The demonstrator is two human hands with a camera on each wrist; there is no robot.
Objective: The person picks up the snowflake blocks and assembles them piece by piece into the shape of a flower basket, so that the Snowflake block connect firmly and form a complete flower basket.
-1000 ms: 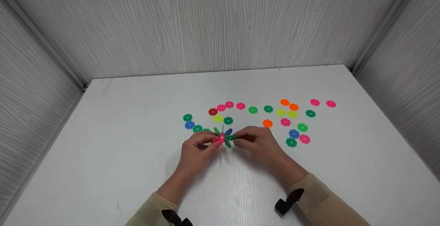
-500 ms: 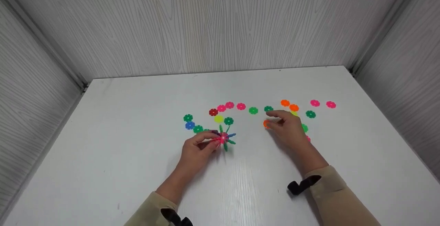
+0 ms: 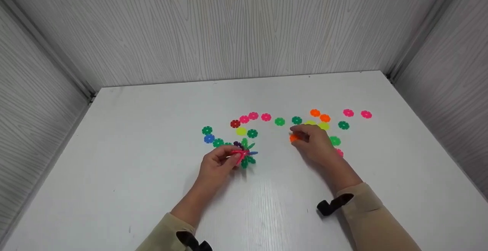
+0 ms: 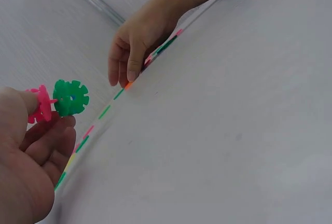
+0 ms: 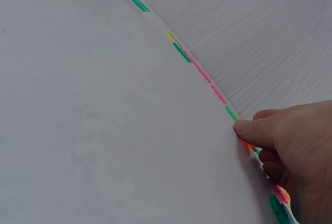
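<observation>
As left hand (image 3: 218, 166) pinches cluster (image 3: 245, 154) fanning rightward, right hand (image 3: 317, 143) gapes around orange disc (image 3: 293, 138).

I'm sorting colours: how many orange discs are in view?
3: front disc at the right hand; left rear disc and right rear disc beyond it. Others may be hidden.

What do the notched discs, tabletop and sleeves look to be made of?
Discs: probably plastic, smooth; bright even colour and clean rim notches suggest moulding. Tabletop: likely laminate or painted board, slightly glossy, judging by its pale reflections. Sleeves: apparently matt cloth, going by the soft folds; fibre unclear.
</observation>
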